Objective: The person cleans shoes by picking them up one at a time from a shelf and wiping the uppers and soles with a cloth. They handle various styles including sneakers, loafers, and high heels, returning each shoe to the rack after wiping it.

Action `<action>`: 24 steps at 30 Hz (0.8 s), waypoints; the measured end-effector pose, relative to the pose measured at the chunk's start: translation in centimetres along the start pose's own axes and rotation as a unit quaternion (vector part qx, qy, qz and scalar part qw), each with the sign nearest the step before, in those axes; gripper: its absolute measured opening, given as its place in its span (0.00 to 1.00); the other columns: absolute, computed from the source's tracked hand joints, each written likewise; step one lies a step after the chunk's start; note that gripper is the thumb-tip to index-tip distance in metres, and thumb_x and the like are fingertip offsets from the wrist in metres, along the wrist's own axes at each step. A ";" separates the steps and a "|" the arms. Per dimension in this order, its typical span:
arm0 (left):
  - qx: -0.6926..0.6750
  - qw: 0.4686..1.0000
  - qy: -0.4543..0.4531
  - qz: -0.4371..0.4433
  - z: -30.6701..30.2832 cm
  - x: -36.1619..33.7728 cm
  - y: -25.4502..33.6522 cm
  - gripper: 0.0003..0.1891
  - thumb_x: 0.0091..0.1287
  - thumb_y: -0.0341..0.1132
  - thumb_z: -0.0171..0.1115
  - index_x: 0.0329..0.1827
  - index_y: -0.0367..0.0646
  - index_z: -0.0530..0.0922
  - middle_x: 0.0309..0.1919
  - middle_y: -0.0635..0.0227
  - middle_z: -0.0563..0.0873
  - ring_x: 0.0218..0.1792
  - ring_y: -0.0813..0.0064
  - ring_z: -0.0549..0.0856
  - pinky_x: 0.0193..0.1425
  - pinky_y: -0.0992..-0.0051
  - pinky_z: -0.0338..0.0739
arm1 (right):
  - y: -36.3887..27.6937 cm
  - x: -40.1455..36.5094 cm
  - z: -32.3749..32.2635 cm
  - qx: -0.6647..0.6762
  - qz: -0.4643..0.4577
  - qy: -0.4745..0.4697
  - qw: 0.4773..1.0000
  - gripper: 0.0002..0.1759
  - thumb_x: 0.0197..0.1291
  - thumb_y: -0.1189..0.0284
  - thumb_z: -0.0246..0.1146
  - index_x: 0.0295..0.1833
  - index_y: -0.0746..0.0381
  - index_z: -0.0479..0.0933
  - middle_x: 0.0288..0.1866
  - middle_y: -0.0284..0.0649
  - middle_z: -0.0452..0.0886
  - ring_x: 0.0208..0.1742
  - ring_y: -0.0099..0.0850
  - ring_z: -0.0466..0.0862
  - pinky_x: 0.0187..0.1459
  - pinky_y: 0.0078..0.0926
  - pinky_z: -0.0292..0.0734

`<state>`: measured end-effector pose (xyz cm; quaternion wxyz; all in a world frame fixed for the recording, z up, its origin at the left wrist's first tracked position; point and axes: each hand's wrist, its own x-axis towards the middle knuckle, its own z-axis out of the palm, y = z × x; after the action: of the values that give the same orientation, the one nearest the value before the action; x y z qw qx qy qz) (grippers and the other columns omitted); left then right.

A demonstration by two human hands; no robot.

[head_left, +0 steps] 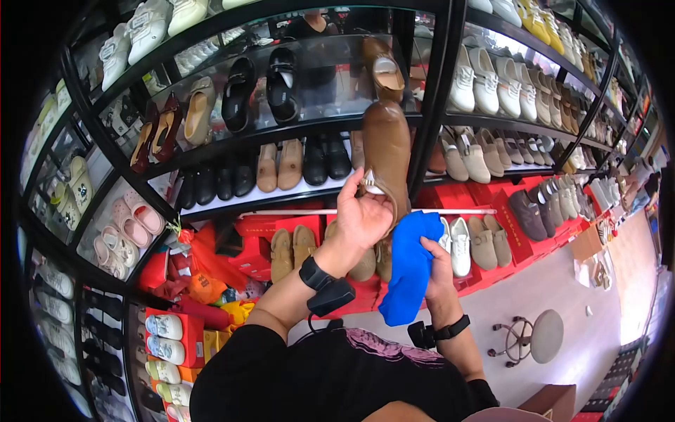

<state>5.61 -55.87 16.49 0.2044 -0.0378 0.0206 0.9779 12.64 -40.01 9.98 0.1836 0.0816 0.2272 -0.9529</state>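
A brown shoe [388, 144] is in my left hand [362, 214], its toe pointing up and away; the fingers are wrapped round its heel end. My right hand [439, 271] grips a blue cloth [411, 264], which hangs just below the shoe's heel. The cloth's upper end is right beside the shoe; whether they touch is unclear. Beyond the toe, another brown shoe [384, 70] stands on the glass shelf [316, 91], near two black shoes [281, 88].
Black-framed racks [453, 70] full of shoes rise ahead and at both sides. Below are red boxes [520, 246] with shoes on them and a red plastic bag [211, 260]. A wheeled stool [546, 337] stands on the floor at the right.
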 end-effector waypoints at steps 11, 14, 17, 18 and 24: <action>-0.027 0.986 -0.060 0.154 8.2 10.8 11.4 0.22 0.55 0.40 0.69 0.45 0.37 0.72 0.45 0.62 0.76 0.49 0.67 0.76 0.59 0.67 0.72 | -1.8 14.4 12.2 0.002 0.000 -0.113 0.994 0.19 0.61 0.66 0.56 0.53 0.68 0.72 0.48 0.47 0.80 0.47 0.40 0.81 0.52 0.38 0.76; -0.022 0.981 -0.031 0.188 10.2 14.0 13.4 0.19 0.54 0.40 0.69 0.43 0.40 0.73 0.41 0.66 0.76 0.47 0.69 0.77 0.58 0.68 0.73 | -2.9 17.9 14.3 -0.008 -0.005 -0.148 0.989 0.20 0.61 0.65 0.55 0.54 0.68 0.72 0.48 0.47 0.80 0.48 0.41 0.81 0.54 0.39 0.75; -0.021 0.978 0.003 0.207 11.1 16.9 15.4 0.17 0.53 0.39 0.69 0.42 0.42 0.74 0.40 0.67 0.77 0.45 0.71 0.77 0.56 0.70 0.73 | -3.6 21.2 15.6 -0.012 -0.011 -0.160 0.987 0.19 0.60 0.66 0.56 0.53 0.67 0.72 0.48 0.47 0.80 0.47 0.41 0.81 0.55 0.39 0.74; -0.016 0.975 -0.002 0.222 11.0 17.9 15.8 0.19 0.53 0.40 0.69 0.43 0.42 0.73 0.41 0.67 0.77 0.45 0.71 0.77 0.55 0.72 0.73 | -3.7 22.0 16.1 -0.010 -0.027 -0.138 0.990 0.19 0.60 0.66 0.56 0.52 0.67 0.72 0.47 0.46 0.80 0.47 0.41 0.81 0.55 0.39 0.74; -0.018 0.970 0.041 0.240 10.8 22.6 16.9 0.17 0.53 0.40 0.67 0.42 0.44 0.73 0.37 0.69 0.78 0.40 0.74 0.78 0.47 0.77 0.75 | -4.1 24.3 16.5 -0.014 -0.058 -0.091 0.994 0.18 0.59 0.67 0.57 0.52 0.65 0.73 0.49 0.46 0.80 0.50 0.42 0.79 0.58 0.42 0.71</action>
<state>-22.57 -61.77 25.85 -0.0383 -0.0754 0.0201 0.9962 -12.47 -51.82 20.39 0.1489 -0.0211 0.2267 -0.9623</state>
